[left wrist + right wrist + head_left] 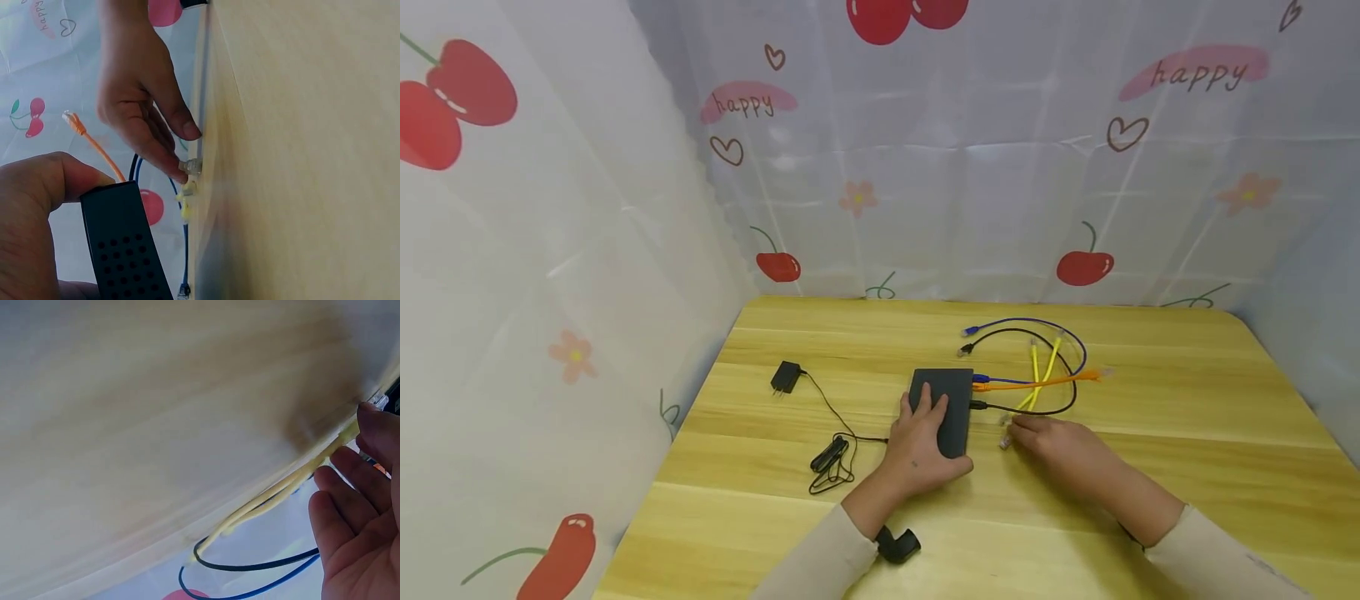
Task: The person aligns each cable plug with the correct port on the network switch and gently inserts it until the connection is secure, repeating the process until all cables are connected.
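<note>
My left hand (917,446) lies over a flat black box (953,417), probably a router, with spread, fairly straight fingers on its top and the thumb at its near right corner. Vent holes show on the box's side (122,250) in the left wrist view. To the right, my right hand (1067,450) reaches low over the table, fingertips right at the clear plugs of two crossing yellow network cables (1035,385). In the left wrist view, a gap shows between its thumb and the fingers beside a clear plug (192,166). Its other fingers (344,512) are loosely extended.
Blue (1060,322), orange (1045,383) and black (1045,412) cables run from the box's right side. Left of it lie a power adapter (786,377) and its bundled cord (830,456). A curved black piece (901,547) shows beside the left sleeve. Printed curtains surround the wooden table (715,517).
</note>
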`<state>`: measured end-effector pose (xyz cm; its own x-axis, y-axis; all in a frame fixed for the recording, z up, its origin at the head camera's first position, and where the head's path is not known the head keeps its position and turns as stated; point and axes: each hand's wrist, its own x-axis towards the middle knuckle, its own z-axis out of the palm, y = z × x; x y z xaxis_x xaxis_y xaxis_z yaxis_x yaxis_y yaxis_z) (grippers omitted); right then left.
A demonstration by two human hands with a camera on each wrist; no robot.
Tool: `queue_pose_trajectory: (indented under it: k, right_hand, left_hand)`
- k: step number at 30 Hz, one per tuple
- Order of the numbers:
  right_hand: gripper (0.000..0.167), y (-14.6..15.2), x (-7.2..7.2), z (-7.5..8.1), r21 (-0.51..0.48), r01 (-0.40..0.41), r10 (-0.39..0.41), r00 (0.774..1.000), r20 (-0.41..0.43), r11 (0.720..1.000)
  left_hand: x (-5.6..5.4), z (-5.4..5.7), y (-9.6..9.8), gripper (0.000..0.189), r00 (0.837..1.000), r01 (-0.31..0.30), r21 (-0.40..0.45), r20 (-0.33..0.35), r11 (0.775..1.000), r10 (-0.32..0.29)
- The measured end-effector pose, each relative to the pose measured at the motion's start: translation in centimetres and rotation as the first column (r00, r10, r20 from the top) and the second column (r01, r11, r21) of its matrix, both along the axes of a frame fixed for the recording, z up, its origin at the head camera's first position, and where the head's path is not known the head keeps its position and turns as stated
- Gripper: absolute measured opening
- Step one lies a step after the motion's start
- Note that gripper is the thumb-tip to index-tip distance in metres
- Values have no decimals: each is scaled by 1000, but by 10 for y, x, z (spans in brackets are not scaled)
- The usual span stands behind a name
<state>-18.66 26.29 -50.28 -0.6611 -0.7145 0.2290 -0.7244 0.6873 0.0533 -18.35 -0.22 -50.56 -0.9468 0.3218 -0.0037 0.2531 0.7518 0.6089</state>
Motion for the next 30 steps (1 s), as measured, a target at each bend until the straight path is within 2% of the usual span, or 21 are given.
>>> queue_pose_trajectory:
  k: [8, 16, 24, 30]
  right_hand:
    - [39, 4, -9, -4, 20, -19, 19, 1000, -2, 1000]
    - [29, 7, -22, -8, -16, -73, 73, 997, -11, 997]
    - [26, 9, -18, -8, -62, -122, 121, 992, -22, 991]
    - [29, 5, -11, -4, -85, -147, 147, 989, -10, 986]
  left_hand:
    - [-1, -1, 1, 96, 1000, 11, -4, 5, 1000, -11]
    - [-2, -1, 1, 96, 1000, 6, 0, 23, 1000, -6]
    - [-2, -1, 1, 97, 1000, 16, 5, 16, 1000, -16]
    - [-1, 1, 2, 98, 1000, 2, -16, 19, 1000, -1]
